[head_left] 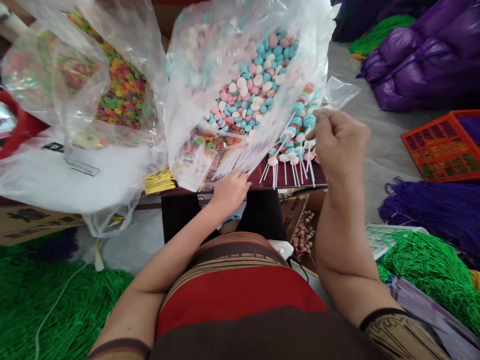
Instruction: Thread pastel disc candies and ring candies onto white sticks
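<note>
My left hand (231, 191) rests at the table's front edge, its fingers closed on the end of a white stick among a bundle of white sticks (240, 159). Over the right part of the table, my right hand (339, 137) is closed beside a pile of candy skewers (296, 159) on white sticks; what its fingertips hold, if anything, is too small to make out. Behind the hands lies a large clear bag (195, 75) of pink, blue and white round candies (258, 87). Small ring candies (221, 141) show under its front edge.
A clear bag of colourful ring candies (123, 95) and a white bag (45, 175) lie at left, with yellow ties (160, 182) beside them. Rightward are purple bundles (423, 60), an orange crate (442, 147) and green strings (435, 270). A box of skewers (304, 232) sits below the table.
</note>
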`<state>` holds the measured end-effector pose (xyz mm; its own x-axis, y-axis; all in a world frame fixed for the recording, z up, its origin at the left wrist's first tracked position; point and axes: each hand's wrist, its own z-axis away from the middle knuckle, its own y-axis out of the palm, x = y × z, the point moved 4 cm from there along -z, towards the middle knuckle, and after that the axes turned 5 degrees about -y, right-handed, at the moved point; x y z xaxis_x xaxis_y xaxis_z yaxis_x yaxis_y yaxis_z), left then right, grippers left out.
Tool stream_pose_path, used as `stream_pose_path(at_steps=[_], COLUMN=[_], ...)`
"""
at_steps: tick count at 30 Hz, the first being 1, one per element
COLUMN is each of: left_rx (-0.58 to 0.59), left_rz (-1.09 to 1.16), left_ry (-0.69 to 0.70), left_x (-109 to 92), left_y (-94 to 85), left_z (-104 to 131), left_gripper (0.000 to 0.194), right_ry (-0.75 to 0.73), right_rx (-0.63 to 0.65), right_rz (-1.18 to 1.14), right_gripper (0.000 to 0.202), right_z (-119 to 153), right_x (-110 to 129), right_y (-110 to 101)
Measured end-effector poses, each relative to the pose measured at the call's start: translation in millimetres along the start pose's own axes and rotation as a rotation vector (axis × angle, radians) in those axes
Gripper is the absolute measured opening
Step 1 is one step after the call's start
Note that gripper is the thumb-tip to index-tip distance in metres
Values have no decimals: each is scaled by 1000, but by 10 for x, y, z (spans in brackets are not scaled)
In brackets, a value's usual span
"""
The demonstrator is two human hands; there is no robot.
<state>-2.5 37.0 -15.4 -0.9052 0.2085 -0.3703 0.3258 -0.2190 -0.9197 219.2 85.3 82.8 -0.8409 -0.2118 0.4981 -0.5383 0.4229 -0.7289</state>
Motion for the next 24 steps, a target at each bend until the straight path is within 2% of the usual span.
stream_pose_path(at_steps=[2, 4, 10, 15, 19, 24], left_rx=[69, 107, 176, 151, 99, 135], left_rz=[-136, -215, -307, -308, -304, -295], left_ry=[-25, -32, 31, 25, 7, 11], left_x=[-60, -76, -129, -126, -90, -138], left_y=[4, -17, -111, -193, -180, -119], left_z=[-114, -221, -402, -409, -337, -339], left_gripper=[26, 31, 37, 36, 32, 34], right_ry=[11, 57, 199, 263, 297, 322], right_rx=[-62, -65, 47, 190, 309, 344], right_rz=[-137, -230, -432, -538, -596, -644], right_gripper=[35, 34, 34, 38, 38, 40], right_z=[238, 454, 914, 1123, 1214, 1265], right_x=[27, 12, -37, 34, 109, 176], right_y=[-7, 21, 148, 380, 594, 669])
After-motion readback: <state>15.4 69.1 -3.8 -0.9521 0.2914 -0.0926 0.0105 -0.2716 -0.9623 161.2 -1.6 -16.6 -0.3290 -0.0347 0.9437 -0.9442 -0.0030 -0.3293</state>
